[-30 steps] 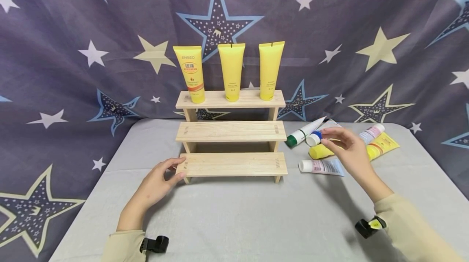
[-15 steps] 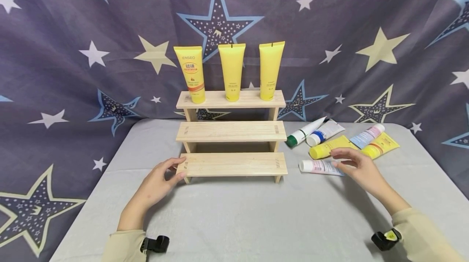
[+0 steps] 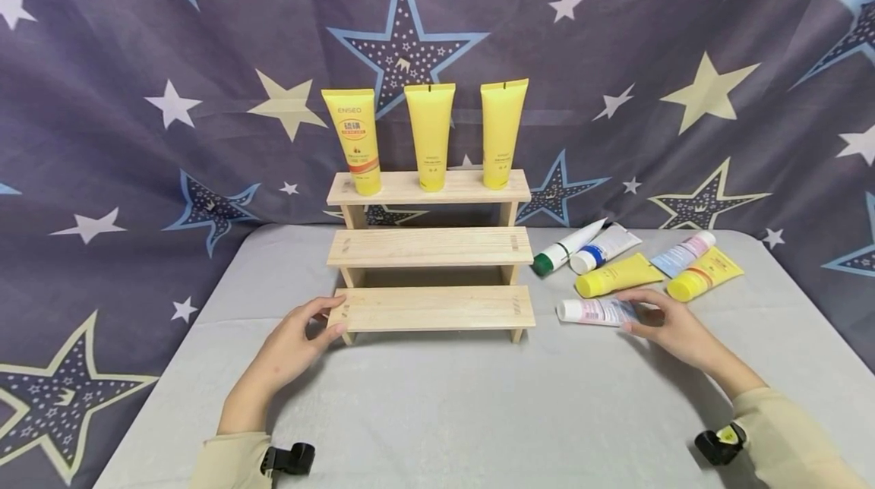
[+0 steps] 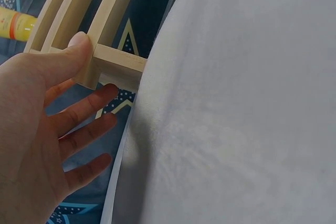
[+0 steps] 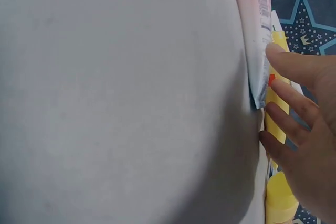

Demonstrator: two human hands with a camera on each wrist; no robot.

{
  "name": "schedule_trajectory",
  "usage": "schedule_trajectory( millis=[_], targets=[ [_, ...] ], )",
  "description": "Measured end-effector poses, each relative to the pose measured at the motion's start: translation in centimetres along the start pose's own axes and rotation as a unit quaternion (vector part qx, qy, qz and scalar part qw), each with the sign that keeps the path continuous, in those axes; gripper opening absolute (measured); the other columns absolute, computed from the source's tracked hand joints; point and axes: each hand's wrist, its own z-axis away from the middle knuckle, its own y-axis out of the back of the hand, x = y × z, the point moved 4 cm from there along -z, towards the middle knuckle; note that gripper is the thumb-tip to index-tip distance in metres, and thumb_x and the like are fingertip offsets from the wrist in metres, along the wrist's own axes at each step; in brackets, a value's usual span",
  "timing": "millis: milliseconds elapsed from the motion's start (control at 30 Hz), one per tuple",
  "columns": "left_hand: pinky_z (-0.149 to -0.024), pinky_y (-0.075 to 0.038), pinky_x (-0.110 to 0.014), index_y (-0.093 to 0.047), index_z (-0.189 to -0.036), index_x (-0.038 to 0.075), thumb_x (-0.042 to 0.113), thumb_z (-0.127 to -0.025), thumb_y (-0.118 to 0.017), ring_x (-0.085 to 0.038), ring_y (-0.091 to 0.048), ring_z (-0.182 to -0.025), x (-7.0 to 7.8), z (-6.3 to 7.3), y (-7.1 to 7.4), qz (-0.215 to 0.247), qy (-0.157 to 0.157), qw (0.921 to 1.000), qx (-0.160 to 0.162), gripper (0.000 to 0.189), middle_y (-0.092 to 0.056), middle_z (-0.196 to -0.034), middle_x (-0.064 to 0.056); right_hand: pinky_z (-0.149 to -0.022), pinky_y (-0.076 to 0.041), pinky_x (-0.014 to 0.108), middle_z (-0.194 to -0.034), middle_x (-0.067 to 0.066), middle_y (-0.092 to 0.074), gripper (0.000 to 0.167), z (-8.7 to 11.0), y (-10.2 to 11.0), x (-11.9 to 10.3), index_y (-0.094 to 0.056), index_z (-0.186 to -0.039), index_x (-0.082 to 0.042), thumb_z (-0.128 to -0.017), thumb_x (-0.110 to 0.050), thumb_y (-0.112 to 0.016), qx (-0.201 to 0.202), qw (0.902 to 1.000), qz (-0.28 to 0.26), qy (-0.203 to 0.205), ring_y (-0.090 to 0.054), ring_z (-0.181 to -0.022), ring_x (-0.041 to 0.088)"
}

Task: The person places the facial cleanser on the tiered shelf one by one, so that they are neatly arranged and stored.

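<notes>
A three-tier wooden stand (image 3: 431, 308) faces me, with three yellow squeeze tubes (image 3: 431, 136) upright on its top tier. My left hand (image 3: 290, 345) holds the left end of the bottom tier between thumb and index finger; in the left wrist view its other fingers spread out free. At the right, a pink and blue squeeze tube with a white cap (image 3: 598, 312) lies on the table. My right hand (image 3: 673, 326) is at this tube's flat end, thumb on the near side and fingers on the far side. The right wrist view shows those fingers parted, thumb tip close beside the tube.
Behind that tube lie a green-capped white tube (image 3: 566, 247), a white tube with a blue band (image 3: 604, 247), two yellow tubes (image 3: 618, 275) and another pink and blue tube (image 3: 683, 253). A starry curtain (image 3: 437, 11) hangs behind the grey-covered table (image 3: 437, 413).
My right hand has come from over the blue-banded tube toward me and down to the flat end of the nearest pink and blue tube. The left hand stays at the stand.
</notes>
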Motion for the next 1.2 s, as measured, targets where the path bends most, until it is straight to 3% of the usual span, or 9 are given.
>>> schedule_trajectory(
  millis=[233, 400, 467, 667, 933, 1033, 1200],
  targets=[
    [-0.096, -0.043, -0.054, -0.058, -0.138, 0.011, 0.032, -0.095, -0.068, -0.029, -0.058, -0.108, 0.0, 0.0, 0.0, -0.006, 0.004, 1.0, 0.0, 0.048, -0.063, -0.124, -0.013, -0.094, -0.031, 0.004, -0.124, 0.02, -0.062, 0.046, -0.2, -0.4, 0.1, -0.064, -0.123, 0.0, -0.08, -0.004, -0.08, -0.026, 0.9996, 0.006, -0.01, -0.043, -0.115, -0.008],
    [-0.096, -0.043, -0.054, -0.058, -0.138, 0.012, 0.033, -0.095, -0.067, -0.029, -0.058, -0.107, 0.0, 0.0, 0.1, -0.008, 0.008, 0.9999, -0.001, 0.049, -0.064, -0.12, -0.012, -0.094, -0.024, 0.002, -0.124, 0.023, -0.061, 0.049, -0.7, -0.7, 0.4, -0.065, -0.121, 0.0, -0.076, -0.004, -0.084, -0.032, 0.9986, 0.037, -0.022, -0.05, -0.119, 0.028],
    [-0.096, -0.043, -0.054, -0.058, -0.138, 0.012, 0.033, -0.095, -0.067, -0.029, -0.058, -0.108, 0.1, 0.0, 0.1, -0.007, 0.009, 0.9999, -0.002, 0.049, -0.064, -0.121, -0.012, -0.093, -0.026, 0.004, -0.122, 0.023, -0.062, 0.049, -0.9, -0.8, 0.5, -0.065, -0.119, 0.0, -0.074, -0.003, -0.084, -0.031, 0.9983, 0.046, -0.021, -0.051, -0.116, 0.036],
    [-0.095, -0.043, -0.054, -0.058, -0.138, 0.012, 0.033, -0.095, -0.067, -0.028, -0.058, -0.107, -0.1, 0.0, 0.0, -0.006, 0.008, 0.9999, -0.002, 0.048, -0.064, -0.119, -0.011, -0.09, -0.03, 0.008, -0.119, 0.021, -0.063, 0.047, -1.2, -1.0, 0.6, -0.066, -0.117, -0.002, -0.074, -0.004, -0.086, -0.03, 0.9973, 0.059, -0.032, -0.052, -0.111, 0.026],
    [-0.095, -0.043, -0.054, -0.058, -0.138, 0.013, 0.035, -0.096, -0.066, -0.028, -0.058, -0.107, 0.0, 0.0, 0.1, -0.006, 0.016, 0.9999, -0.003, 0.049, -0.065, -0.118, -0.011, -0.094, -0.037, 0.023, -0.119, 0.023, -0.063, 0.044, -1.3, -0.9, -0.1, -0.067, -0.116, 0.001, -0.077, -0.008, -0.084, -0.038, 0.996, 0.062, -0.052, -0.053, -0.114, 0.04],
    [-0.094, -0.044, -0.054, -0.057, -0.139, 0.014, 0.036, -0.096, -0.066, -0.028, -0.059, -0.106, 0.1, 0.1, 0.2, -0.007, 0.02, 0.9998, -0.005, 0.049, -0.065, -0.116, -0.01, -0.09, -0.044, 0.027, -0.118, 0.021, -0.064, 0.042, -1.3, -0.7, -0.2, -0.068, -0.117, 0.0, -0.079, -0.01, -0.083, -0.04, 0.9959, 0.053, -0.062, -0.057, -0.109, 0.033],
    [-0.09, -0.044, -0.052, -0.057, -0.139, 0.015, 0.038, -0.096, -0.065, -0.027, -0.059, -0.103, 0.0, 0.0, 0.2, -0.01, 0.028, 0.9995, -0.008, 0.05, -0.065, -0.109, -0.007, -0.082, -0.049, 0.02, -0.115, 0.017, -0.066, 0.037, -1.1, -0.4, -0.3, -0.068, -0.118, 0.001, -0.086, -0.013, -0.078, -0.041, 0.9961, 0.021, -0.075, -0.059, -0.1, 0.011]
  ],
)
